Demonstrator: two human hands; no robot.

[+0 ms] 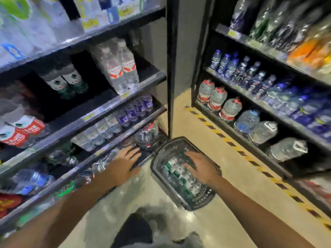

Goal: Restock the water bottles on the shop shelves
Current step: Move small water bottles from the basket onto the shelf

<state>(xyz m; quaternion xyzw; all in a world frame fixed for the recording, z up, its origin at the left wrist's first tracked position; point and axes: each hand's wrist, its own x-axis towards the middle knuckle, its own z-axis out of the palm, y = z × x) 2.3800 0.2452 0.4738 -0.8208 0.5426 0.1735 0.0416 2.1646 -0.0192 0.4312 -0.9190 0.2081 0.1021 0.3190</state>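
Head view, looking down between two dark shop shelf units: we see both bare arms reaching toward the floor. Our right hand (200, 169) hovers low over a dark plastic mesh shopping basket (202, 196) standing on the pale shiny floor (238, 194). Its fingers are spread and only slightly bent; directly beneath the fingertips lie small clear water bottles with green and white labels (179, 178), packed in the basket. The picture is smeared with motion, so we cannot tell whether the fingers touch a bottle; they grip nothing that we can see. Our left hand (125, 161) reaches ahead, fingers straight and relaxed, empty. Its fingertips sit close to the front edge of the lowest black metal shelf (100, 158), and just beyond them stands a large clear water jug with a red cap (147, 135).

We judge the step in hand to be picking a bottle out of the basket. To do it well, we would close the right fingers round one bottle's body, not its cap, lift it straight up clear of its neighbours, and keep the left hand free to steady the shelf row where matching green-labelled bottles (64, 83) stand higher up.
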